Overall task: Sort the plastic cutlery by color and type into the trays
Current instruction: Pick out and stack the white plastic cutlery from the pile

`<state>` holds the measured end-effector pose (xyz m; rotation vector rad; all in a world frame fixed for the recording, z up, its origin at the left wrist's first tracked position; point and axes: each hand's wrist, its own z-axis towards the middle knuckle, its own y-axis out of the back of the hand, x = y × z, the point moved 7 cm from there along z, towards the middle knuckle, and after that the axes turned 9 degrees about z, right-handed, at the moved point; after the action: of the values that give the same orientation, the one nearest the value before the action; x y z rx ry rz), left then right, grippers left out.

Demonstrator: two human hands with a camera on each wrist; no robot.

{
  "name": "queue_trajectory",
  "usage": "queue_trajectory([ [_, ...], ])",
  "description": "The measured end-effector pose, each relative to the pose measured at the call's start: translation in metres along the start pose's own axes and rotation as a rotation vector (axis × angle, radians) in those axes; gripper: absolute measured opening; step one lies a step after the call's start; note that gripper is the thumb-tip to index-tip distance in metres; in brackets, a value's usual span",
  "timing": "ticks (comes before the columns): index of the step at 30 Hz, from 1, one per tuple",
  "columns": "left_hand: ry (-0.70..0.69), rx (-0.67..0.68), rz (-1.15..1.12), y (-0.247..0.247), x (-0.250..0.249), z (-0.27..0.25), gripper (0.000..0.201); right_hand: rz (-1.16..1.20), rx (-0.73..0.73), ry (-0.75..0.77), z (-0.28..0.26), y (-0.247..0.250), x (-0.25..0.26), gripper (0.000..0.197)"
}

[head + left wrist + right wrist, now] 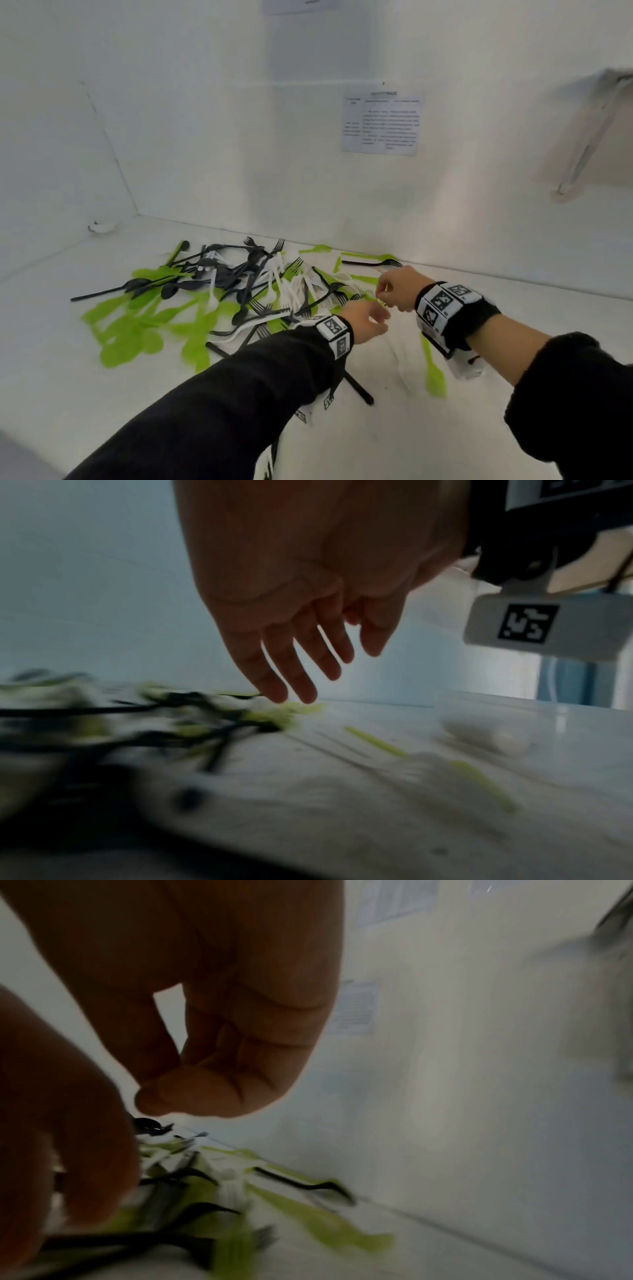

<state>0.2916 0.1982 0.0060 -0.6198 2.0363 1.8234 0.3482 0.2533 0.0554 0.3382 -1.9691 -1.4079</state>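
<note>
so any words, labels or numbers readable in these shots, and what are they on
No text can be read.
Sheet on the back wall: printed heading and paragraphs, too blurred to read.
Paper at the top edge of the wall: cut off, unreadable.
Wristbands: black-and-white square marker codes only, no words.
Camera housing: a square marker code, no letters.

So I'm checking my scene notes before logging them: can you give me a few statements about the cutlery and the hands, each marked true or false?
1. The cutlery pile mixes green, black and white pieces. True.
2. The left hand has its fingers spread and holds nothing. True.
3. A red spoon lies near the wall. False: no red piece shows; a black fork lies there.
4. The right hand lies flat on the table. False: its fingers are curled, above the pile.
5. A green spoon lies apart from the pile, below the right wrist. True.
</note>
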Motion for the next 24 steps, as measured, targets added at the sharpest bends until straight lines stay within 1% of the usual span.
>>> queue_trajectory([
  [2,0.068,-0.091,0.033,0.035,0.048,-0.009,0.035,0.083,-0.04,0.027,0.031,-0.019,0.038,0.023],
  [3,0.103,-0.128,0.02,0.051,0.073,-0.013,0.033,0.119,-0.049,0.032,0.048,-0.029,0.055,0.026],
  [5,0.152,-0.165,0.006,0.077,0.124,-0.018,0.026,0.16,-0.043,0.035,0.082,-0.048,0.083,0.031],
  [8,0.197,-0.14,0.047,0.104,0.186,-0.019,0.024,0.165,-0.019,-0.007,0.127,-0.068,0.114,0.039],
  [11,0.215,-0.116,0.083,0.121,0.228,-0.014,0.026,0.097,0.02,-0.068,0.16,-0.085,0.131,0.043],
  [15,0.198,-0.1,0.085,0.125,0.261,-0.006,0.026,-0.004,0.068,-0.166,0.182,-0.102,0.139,0.038],
  [17,0.183,-0.092,0.071,0.123,0.27,0.0,0.026,-0.024,0.036,-0.206,0.19,-0.104,0.137,0.037],
  [19,0.163,-0.092,0.054,0.121,0.276,0.006,0.025,-0.002,0.005,-0.242,0.194,-0.105,0.135,0.035],
  [21,0.145,-0.106,0.043,0.121,0.278,0.012,0.023,0.024,0.018,-0.272,0.194,-0.109,0.135,0.036],
  [24,0.14,-0.131,0.023,0.121,0.282,0.022,0.022,0.089,0.011,-0.286,0.191,-0.116,0.134,0.046],
])
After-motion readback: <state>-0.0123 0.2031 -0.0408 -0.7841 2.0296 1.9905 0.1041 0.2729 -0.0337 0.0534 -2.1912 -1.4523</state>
